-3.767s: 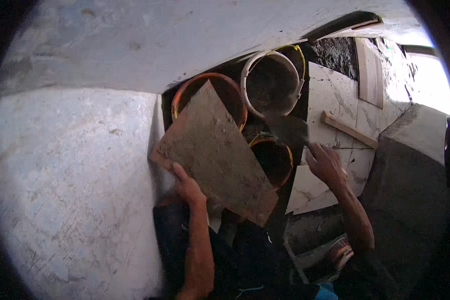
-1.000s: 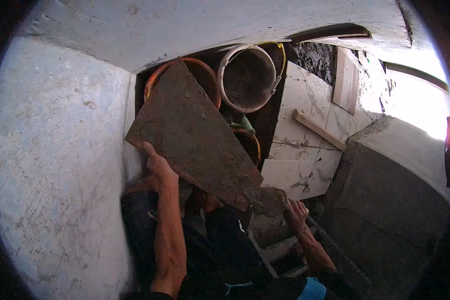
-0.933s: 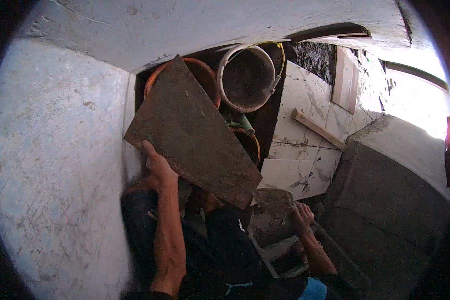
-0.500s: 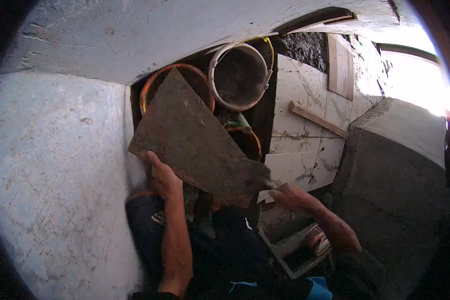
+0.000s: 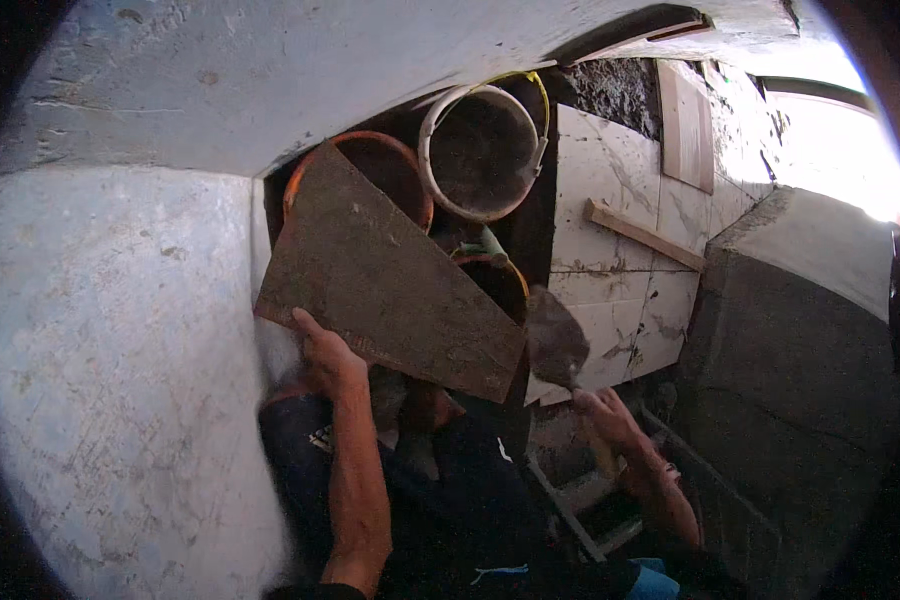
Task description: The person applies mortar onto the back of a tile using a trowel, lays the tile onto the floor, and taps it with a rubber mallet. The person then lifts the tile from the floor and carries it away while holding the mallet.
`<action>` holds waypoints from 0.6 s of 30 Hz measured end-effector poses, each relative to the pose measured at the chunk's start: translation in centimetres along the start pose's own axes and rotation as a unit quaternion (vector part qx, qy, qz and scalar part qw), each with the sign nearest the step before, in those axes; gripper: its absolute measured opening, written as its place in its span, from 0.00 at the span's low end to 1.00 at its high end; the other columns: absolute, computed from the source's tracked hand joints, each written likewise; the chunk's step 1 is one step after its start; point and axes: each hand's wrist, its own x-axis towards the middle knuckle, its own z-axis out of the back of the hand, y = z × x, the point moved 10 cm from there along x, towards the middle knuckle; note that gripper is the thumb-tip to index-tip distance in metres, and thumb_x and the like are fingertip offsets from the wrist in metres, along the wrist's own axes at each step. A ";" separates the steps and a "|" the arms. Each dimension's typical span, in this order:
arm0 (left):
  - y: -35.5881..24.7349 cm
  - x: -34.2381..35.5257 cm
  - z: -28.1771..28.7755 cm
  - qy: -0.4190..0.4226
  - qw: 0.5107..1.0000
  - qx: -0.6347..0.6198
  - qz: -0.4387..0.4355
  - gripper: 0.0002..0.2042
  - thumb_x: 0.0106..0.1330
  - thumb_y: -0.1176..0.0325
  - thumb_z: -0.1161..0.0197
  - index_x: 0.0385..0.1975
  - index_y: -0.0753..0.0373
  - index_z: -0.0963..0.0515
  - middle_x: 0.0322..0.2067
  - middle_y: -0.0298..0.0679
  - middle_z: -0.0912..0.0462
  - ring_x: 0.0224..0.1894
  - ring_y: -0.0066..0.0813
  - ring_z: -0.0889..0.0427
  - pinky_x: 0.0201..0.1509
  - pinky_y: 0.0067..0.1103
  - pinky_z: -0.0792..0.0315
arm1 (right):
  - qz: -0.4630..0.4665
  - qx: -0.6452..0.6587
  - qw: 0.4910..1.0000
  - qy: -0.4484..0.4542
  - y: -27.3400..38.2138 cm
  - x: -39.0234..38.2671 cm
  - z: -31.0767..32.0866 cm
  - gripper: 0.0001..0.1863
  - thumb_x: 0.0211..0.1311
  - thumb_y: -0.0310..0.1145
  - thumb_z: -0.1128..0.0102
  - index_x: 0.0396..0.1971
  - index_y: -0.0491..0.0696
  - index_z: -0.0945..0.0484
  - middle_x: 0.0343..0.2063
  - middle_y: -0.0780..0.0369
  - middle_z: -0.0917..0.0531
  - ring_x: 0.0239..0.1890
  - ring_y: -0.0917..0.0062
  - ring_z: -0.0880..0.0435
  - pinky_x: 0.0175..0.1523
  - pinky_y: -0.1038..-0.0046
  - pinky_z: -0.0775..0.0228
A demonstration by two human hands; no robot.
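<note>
My left hand [image 5: 328,352] grips the near left edge of a large rectangular tile [image 5: 370,275], its thumb on top and the other fingers hidden beneath. The tile's upper face is brown-grey and rough, with a thin smear over it. It lies slanted above my legs, and its far corner overlaps an orange-rimmed bucket [image 5: 410,165]. In my right hand [image 5: 610,418] is the handle of a trowel [image 5: 558,340], held just beyond the tile's right corner. The trowel's blade is coated grey and points away from me, apart from the tile.
A white bucket [image 5: 425,150] with a yellow handle holds dark grey material. A smaller bucket [image 5: 515,275] is partly hidden by the tile. Marbled floor tiles [image 5: 605,235] carry a wooden strip [image 5: 645,236] at right. A pale wall [image 5: 120,350] stands close on my left.
The trowel has come off the tile's right end and moved right, its blade turning to point away from me. My left hand still holds the tile, nearly in place.
</note>
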 end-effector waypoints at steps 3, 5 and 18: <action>0.2 0.2 -0.8 0.014 0.999 -0.033 -0.028 0.36 0.59 0.39 0.62 0.58 0.65 0.45 0.56 0.47 0.40 0.55 0.44 0.37 0.57 0.34 0.41 | -0.110 0.129 0.984 0.061 -0.7 -0.7 -4.3 0.23 0.59 0.46 0.56 0.18 0.39 0.30 0.15 0.64 0.30 0.20 0.79 0.32 0.26 0.72 0.38; 0.6 -0.2 -0.6 -0.012 1.000 0.012 -0.015 0.36 0.61 0.40 0.65 0.56 0.69 0.44 0.55 0.50 0.39 0.56 0.44 0.38 0.58 0.32 0.43 | -0.106 0.049 0.984 0.131 -0.7 -0.8 -6.7 0.23 0.58 0.46 0.56 0.18 0.39 0.30 0.15 0.64 0.30 0.20 0.79 0.31 0.26 0.71 0.38; -1.7 -4.1 -0.9 0.020 0.980 -0.150 -0.133 0.34 0.62 0.44 0.59 0.54 0.72 0.42 0.53 0.49 0.36 0.52 0.45 0.34 0.55 0.32 0.39 | -0.098 -0.326 0.939 0.038 -11.9 -0.2 0.7 0.25 0.57 0.50 0.56 0.26 0.40 0.25 0.24 0.48 0.23 0.31 0.53 0.25 0.36 0.59 0.35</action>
